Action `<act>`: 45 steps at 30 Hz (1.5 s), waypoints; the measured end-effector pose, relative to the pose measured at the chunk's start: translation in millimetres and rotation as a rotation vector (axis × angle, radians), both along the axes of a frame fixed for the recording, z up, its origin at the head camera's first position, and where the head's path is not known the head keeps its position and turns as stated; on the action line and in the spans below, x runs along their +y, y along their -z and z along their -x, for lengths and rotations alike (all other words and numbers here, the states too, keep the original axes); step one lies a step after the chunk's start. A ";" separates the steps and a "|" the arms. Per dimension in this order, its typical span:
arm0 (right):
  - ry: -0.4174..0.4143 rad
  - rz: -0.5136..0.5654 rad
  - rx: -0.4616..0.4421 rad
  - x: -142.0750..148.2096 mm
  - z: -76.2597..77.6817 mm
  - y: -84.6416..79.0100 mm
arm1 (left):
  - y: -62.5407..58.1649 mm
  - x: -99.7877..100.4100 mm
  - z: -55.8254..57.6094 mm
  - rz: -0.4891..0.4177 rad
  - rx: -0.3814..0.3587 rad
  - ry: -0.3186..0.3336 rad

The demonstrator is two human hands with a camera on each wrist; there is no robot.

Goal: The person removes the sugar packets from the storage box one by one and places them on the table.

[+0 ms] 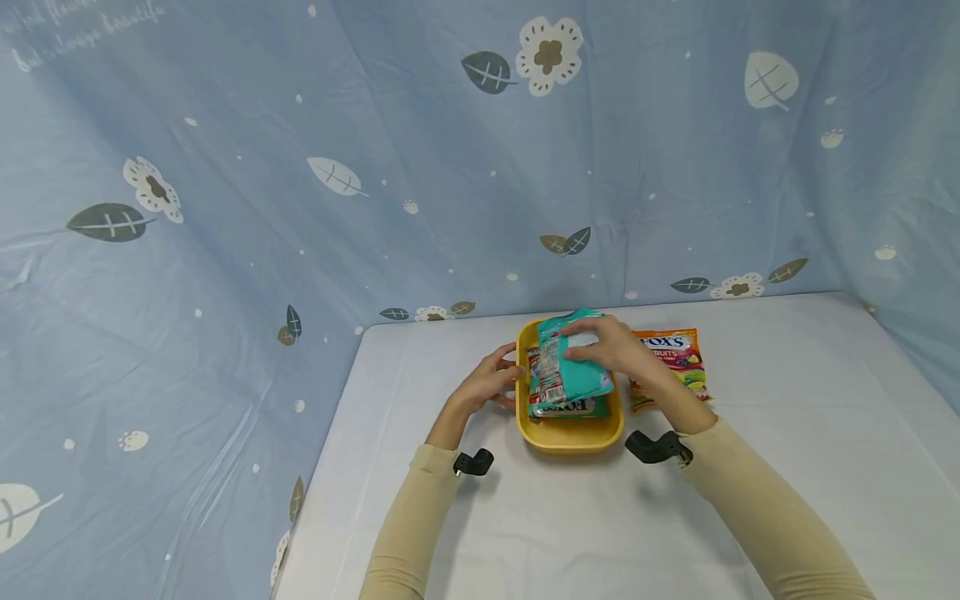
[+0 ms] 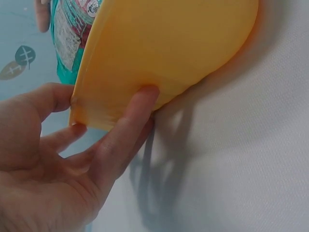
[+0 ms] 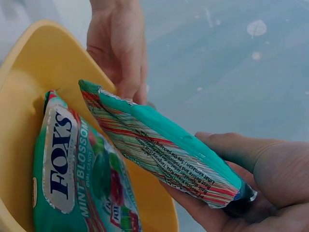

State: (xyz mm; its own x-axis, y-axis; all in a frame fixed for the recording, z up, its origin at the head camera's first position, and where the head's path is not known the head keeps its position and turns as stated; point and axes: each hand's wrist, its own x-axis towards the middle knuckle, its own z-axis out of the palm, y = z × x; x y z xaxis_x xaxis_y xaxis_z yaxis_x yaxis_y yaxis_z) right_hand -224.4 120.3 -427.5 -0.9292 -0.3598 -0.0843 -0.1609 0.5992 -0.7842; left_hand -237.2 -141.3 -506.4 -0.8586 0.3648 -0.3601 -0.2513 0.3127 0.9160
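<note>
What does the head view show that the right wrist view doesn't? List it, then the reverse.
Only head: the orange pack on the table beside the yellow bin, and the cream sleeves.

Only right wrist: readable "MINT BLOSSOM" lettering on the lower green pack.

Both: the bin, that pack, the left hand at the bin's rim, and the right hand holding the upper green pack.

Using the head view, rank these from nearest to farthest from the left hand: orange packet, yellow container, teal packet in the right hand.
1. Yellow container: touched by the left hand, just to its right.
2. Teal packet: over the container, held by the right hand.
3. Orange packet: on the table, right of the container, partly hidden by the right arm.
</note>
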 end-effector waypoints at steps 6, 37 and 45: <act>0.006 0.002 -0.011 2.3 -0.5 -2.6 | 0.5 0.3 -0.3 0.001 -0.003 0.004; 0.046 -0.011 0.037 41.0 -2.7 -15.1 | -0.8 1.0 -1.3 0.025 -0.004 -0.013; 0.082 -0.007 0.000 54.4 -1.7 -16.0 | -1.0 1.1 -1.0 0.025 -0.012 -0.016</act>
State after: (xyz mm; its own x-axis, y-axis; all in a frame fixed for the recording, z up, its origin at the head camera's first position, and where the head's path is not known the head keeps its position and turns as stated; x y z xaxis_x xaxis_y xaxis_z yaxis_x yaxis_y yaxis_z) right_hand -222.7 174.7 -411.5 -0.9555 -0.2819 -0.0868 -0.1107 0.6155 -0.7803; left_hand -236.2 -140.2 -505.4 -0.8598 0.3421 -0.3790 -0.2672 0.3309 0.9050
